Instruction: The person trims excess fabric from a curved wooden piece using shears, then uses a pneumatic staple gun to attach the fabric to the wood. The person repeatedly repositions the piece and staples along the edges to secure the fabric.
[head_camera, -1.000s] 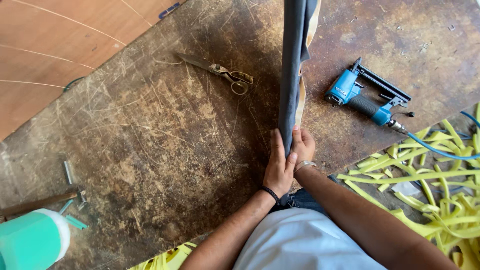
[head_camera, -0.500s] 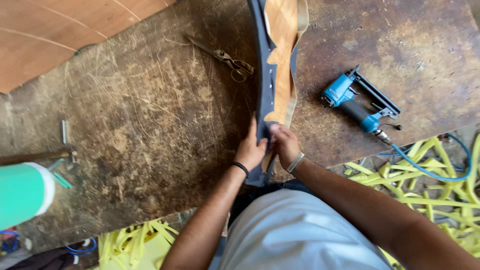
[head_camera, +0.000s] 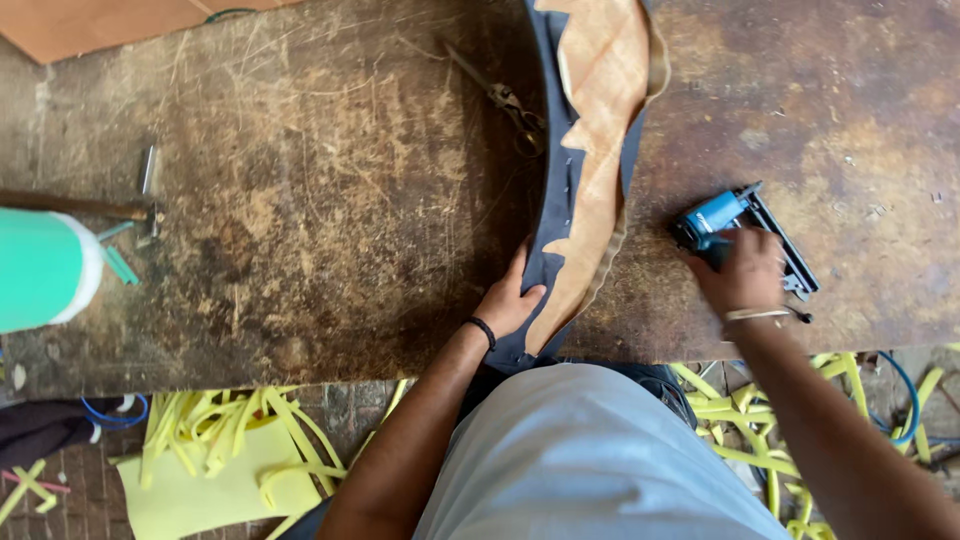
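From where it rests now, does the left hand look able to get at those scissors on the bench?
Probably yes. The left hand presses the dark fabric piece, and the scissors lie further up the bench, just left of it. Nothing lies between them, though the hand would have to let go.

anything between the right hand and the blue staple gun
Nothing visible: the right hand is already on the blue staple gun, covering its middle. The left hand presses the dark fabric-covered piece.
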